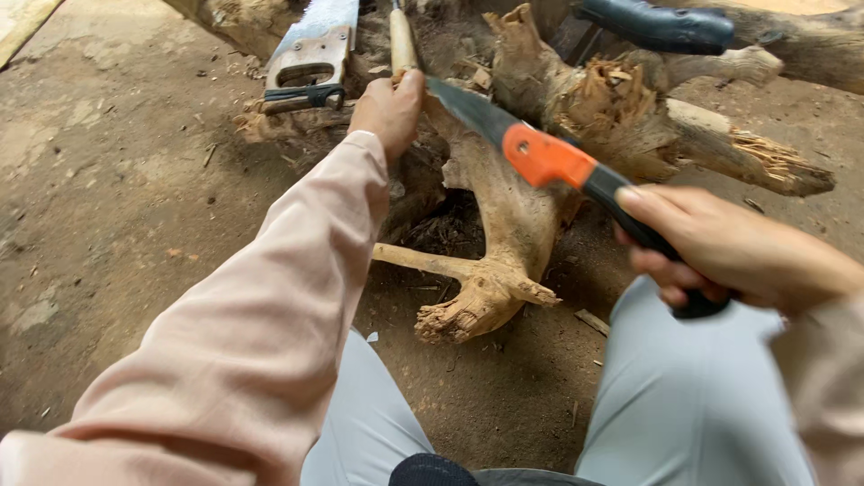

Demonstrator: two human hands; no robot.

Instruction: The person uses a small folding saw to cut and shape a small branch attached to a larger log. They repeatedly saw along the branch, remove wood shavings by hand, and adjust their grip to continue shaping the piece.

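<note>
Our left hand (389,110) reached forward with fingers curled around the upper end of the gnarled root wood (504,243), gripping it. Just left of that hand lay a hand saw (310,49) with a wooden handle, and a pale wooden tool handle (401,40) stood right above the knuckles. Our right hand (733,250) was clenched around the black grip of an orange-and-black pruning saw (549,157), its dark blade slanting up-left until its tip met our left hand, across the root wood.
</note>
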